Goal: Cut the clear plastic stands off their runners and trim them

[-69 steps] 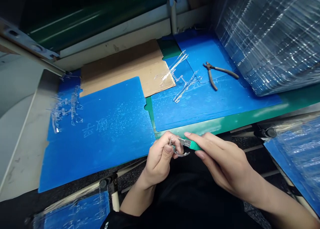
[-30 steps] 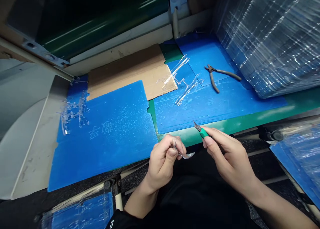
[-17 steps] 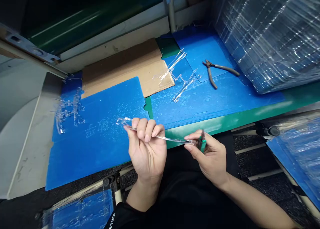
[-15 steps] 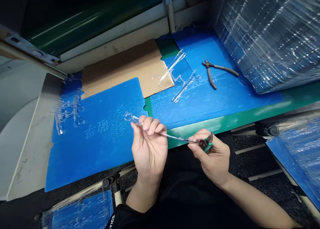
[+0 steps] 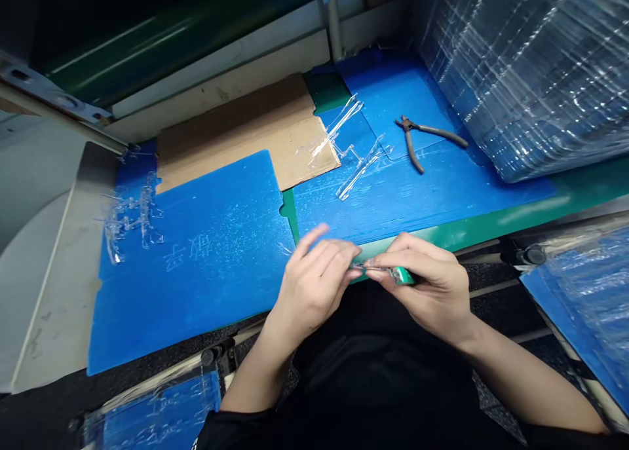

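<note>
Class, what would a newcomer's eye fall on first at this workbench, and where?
Probably the bright blue sheets spread across the green bench top, and the shiny see-through stack towering at the right. Next, at the near edge, the left hand and right hand meet at a thin see-through piece, with a green-handled tool in the right.

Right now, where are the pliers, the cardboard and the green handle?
Pliers (image 5: 408, 126): head view, on their joint.
Cardboard (image 5: 240, 126): head view, near its middle.
Green handle (image 5: 403, 276): head view, its visible end.

Head view looks forward, down at both hands (image 5: 314, 276)
</note>
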The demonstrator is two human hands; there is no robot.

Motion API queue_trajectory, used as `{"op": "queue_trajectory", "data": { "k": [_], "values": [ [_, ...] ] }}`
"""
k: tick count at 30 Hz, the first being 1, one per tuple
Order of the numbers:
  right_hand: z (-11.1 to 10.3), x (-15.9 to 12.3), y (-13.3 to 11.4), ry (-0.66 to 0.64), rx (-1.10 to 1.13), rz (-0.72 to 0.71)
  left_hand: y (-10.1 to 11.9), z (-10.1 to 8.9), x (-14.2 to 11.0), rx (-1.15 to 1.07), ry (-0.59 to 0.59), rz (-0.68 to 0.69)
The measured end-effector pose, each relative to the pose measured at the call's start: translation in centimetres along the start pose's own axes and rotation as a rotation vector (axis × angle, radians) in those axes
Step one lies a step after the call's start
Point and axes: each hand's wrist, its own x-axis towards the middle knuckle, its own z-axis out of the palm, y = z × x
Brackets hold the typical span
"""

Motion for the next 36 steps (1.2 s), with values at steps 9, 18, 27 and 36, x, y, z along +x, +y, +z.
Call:
{"op": "queue_trajectory", "data": {
  "k": [9,18,27,36],
  "values": [
    [-1.9,-0.3,-1.8,-0.191,-0.345,0.189,-1.1,1.0,-0.9,-0.067,0.155,-0.009],
    [-2.6,-1.8,-3.6,-0.329,-0.613,0.019,-1.1,0.9,-1.1,-0.050,0.255,0.072],
    [-3.1,-2.1,-4.2,-0.348,-0.608,0.018,-1.0,0.5,-1.2,0.020,0.274,0.094],
    [-3.3,-2.1,-4.2,-0.349,-0.615,0.047,-0.9,-0.1,-1.1,0.034,0.217,0.104]
  ]
}}
